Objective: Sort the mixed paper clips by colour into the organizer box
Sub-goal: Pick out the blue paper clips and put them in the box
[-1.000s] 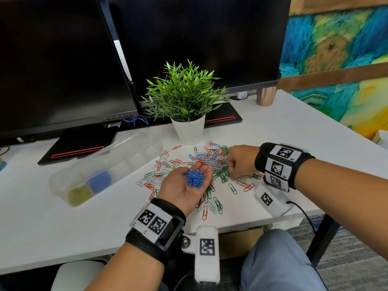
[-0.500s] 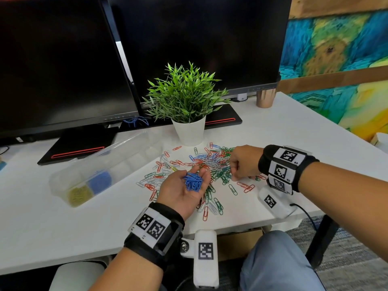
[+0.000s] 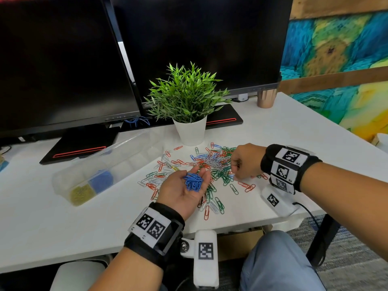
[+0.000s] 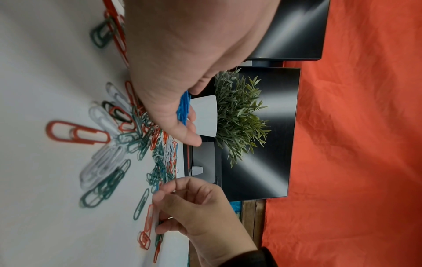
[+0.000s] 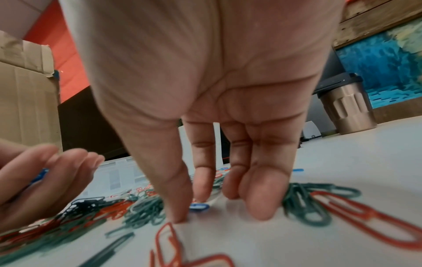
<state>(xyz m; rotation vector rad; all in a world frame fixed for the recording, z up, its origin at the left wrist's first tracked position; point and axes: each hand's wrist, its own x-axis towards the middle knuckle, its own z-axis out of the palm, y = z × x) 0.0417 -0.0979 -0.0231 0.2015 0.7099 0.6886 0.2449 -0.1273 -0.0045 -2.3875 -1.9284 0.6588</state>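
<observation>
Mixed red, green, white and blue paper clips (image 3: 212,162) lie in a loose pile on the white desk. My left hand (image 3: 182,194) is held palm up over the pile's near edge, and a bunch of blue clips (image 3: 193,181) lies in the cupped palm (image 4: 184,106). My right hand (image 3: 236,166) is at the pile's right side with fingers pointing down. Its thumb (image 5: 178,207) and forefinger pinch a single blue clip (image 5: 199,206) that lies on the desk. The clear organizer box (image 3: 126,156) sits to the left, with blue clips (image 3: 101,181) and yellow clips (image 3: 80,194) in its near compartments.
A potted plant (image 3: 190,131) stands just behind the pile. Two dark monitors on black bases (image 3: 79,143) fill the back of the desk. A copper tumbler (image 3: 266,99) stands at the back right. The desk's front edge (image 3: 241,224) runs close below the clips.
Little has changed. The left hand keeps the blue clips in its palm, and the right hand stays at the pile's right edge with its fingers working on the desk.
</observation>
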